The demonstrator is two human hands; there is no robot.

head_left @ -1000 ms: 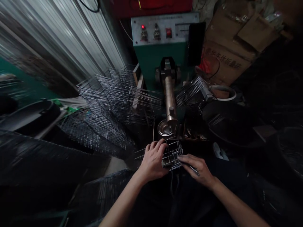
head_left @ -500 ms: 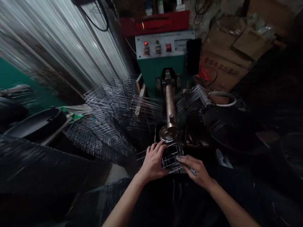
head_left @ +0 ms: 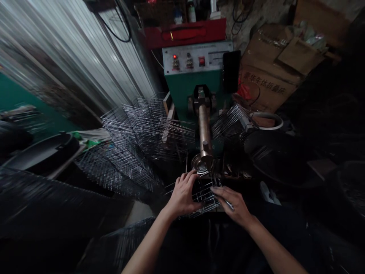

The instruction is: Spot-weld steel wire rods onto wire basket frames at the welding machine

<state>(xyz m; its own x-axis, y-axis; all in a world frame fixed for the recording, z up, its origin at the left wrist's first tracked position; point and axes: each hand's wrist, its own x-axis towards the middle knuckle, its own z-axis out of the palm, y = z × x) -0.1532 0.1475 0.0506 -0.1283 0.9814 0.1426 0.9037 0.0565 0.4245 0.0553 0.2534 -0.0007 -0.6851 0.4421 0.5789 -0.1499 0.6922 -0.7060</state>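
A small wire grid (head_left: 205, 197) of bright metal rods lies low in front of me, below the welding machine's thick metal arm (head_left: 204, 131). My left hand (head_left: 184, 196) is curled over the grid's left side, thumb toward the near edge and fingers at the far edge. At the right side, my right hand (head_left: 235, 203) has its fingers pinched together, the fingertips at the grid's rods. A thin metal rod (head_left: 229, 205) sticks out from under those fingers. Just beyond the grid, a round metal electrode (head_left: 199, 163) sits beneath the arm's tip.
The green machine (head_left: 182, 85) carries a panel with a lit red lamp; a phone (head_left: 231, 71) is fixed at its right. Stacked wire racks (head_left: 134, 133) crowd the left. More bent wires (head_left: 229, 120), a dark round pan (head_left: 281, 158) and a cardboard box (head_left: 265, 83) are on the right.
The view has shifted slightly. The wire grid's near edge sits a little lower, closer to me. Both hands keep nearly the same grip and place.
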